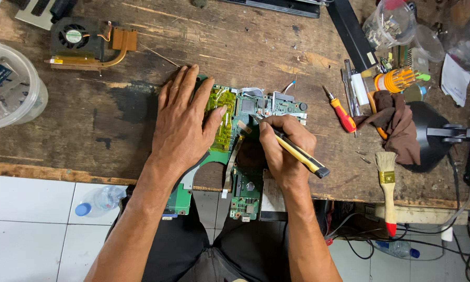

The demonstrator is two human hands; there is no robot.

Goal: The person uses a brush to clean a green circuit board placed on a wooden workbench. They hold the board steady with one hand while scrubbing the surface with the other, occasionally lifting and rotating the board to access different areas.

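A green laptop circuit board (245, 190) with a yellow film patch lies across the front edge of a worn wooden bench (114, 109), its near end hanging over my lap. My left hand (185, 122) presses flat on the board's left part, fingers spread. My right hand (284, 149) grips a yellow and black utility knife (303, 156) like a pen, its blade tip touching the board's middle near a chip.
A red-handled screwdriver (342, 112), a brown cloth (397, 122), a paintbrush (386, 188) and a black lamp (436, 133) lie to the right. A cooling fan with copper pipe (83, 42) sits at the back left, beside a clear plastic tub (10, 86). Parts jars (391, 23) stand at the back right.
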